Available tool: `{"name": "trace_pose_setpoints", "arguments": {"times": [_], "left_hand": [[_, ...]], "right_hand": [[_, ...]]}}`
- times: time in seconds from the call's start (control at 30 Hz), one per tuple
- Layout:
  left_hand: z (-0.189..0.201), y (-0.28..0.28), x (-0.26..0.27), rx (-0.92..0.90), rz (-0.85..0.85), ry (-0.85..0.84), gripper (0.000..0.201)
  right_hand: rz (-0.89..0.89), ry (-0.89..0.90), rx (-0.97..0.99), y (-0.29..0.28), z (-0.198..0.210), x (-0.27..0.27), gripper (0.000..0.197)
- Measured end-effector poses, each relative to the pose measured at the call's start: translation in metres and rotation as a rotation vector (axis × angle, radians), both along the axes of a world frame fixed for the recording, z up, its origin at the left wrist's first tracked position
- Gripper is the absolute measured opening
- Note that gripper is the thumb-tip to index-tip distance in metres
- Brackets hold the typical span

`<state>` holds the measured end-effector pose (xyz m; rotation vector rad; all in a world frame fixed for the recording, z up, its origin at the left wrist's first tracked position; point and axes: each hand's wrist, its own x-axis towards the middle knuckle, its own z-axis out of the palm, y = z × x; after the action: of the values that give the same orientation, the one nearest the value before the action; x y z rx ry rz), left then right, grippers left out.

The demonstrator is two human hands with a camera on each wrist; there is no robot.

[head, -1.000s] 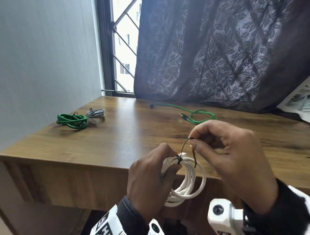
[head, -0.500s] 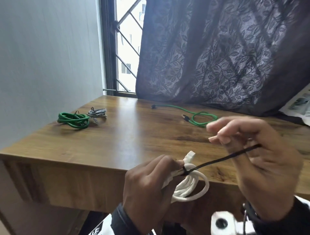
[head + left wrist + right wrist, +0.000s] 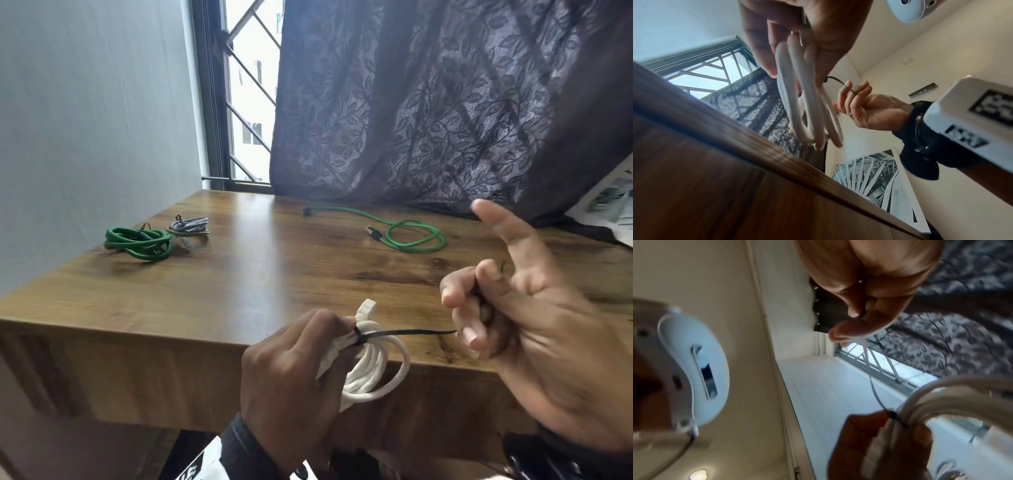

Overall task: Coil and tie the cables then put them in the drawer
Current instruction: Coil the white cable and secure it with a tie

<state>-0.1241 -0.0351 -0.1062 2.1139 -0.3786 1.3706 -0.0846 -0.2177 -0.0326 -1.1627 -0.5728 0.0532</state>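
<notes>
My left hand (image 3: pixel 294 363) grips a coiled white cable (image 3: pixel 373 373) in front of the desk's near edge; the same coil (image 3: pixel 807 105) hangs below the fingers in the left wrist view. A black tie (image 3: pixel 407 333) is cinched round the coil, its tail stretched taut to the right. My right hand (image 3: pixel 479 308) holds that tail between curled fingers, with the forefinger pointing up. The tie (image 3: pixel 873 389) runs from the right hand's fingers down to the coil (image 3: pixel 941 400). No drawer is in view.
On the wooden desk (image 3: pixel 239 281) lie a tied green cable coil (image 3: pixel 137 241) and a tied grey coil (image 3: pixel 188 229) at the far left. A loose green cable (image 3: pixel 404 233) lies at the back by the dark curtain (image 3: pixel 445 102). A wall stands left.
My right hand has pulled the tie's tail out to the right, drawing the loop tight on the white coil. The left hand has kept its grip on the coil.
</notes>
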Motion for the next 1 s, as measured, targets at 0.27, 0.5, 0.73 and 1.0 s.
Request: {"name": "trace_pose_setpoints", "arguments": {"times": [0.27, 0.5, 0.73, 1.0], "left_hand": [[0.001, 0.0, 0.007, -0.175, 0.029, 0.15, 0.019], [0.008, -0.014, 0.015, -0.296, -0.053, 0.156, 0.028], [0.013, -0.008, 0.021, -0.308, -0.148, 0.259, 0.022], [0.019, 0.004, 0.019, -0.339, -0.548, 0.472, 0.029]], "right_hand": [[0.194, 0.326, 0.071, 0.019, -0.039, -0.016, 0.063], [0.353, 0.508, -0.008, 0.027, -0.06, -0.018, 0.047], [0.168, 0.471, -0.097, 0.019, -0.047, -0.018, 0.025], [-0.286, -0.285, -0.807, 0.017, -0.055, -0.02, 0.024]]}}
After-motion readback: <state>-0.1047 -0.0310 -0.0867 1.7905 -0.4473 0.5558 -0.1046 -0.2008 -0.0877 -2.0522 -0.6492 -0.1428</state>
